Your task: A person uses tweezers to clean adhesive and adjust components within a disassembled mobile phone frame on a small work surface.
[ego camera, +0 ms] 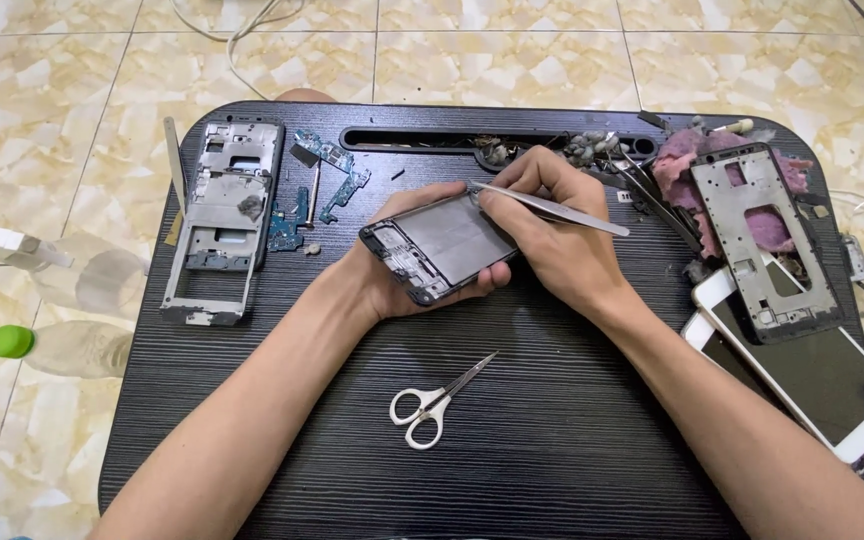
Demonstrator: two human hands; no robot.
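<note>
Here your right hand (552, 235) is closing in a pen grip on metal tweezers (552, 208), tips touching the upper edge of the phone frame (447, 245). Your left hand (402, 275) is cradling that frame from below, fingers curled round its near edge, holding it tilted just above the black lap table (512, 440).

Outward: white-handled scissors (432, 403) are lying shut, near your wrists and untouched. At left, a stripped grey chassis (222, 215) is lying beside small blue circuit boards (302, 200). At right, another bare frame (762, 240) is resting on pink cloth (687, 165), overlapping a white phone (812, 370).

Judging progress: the held frame is looking largely gutted already, boards out; what the tweezers are picking at is too small to tell.
</note>
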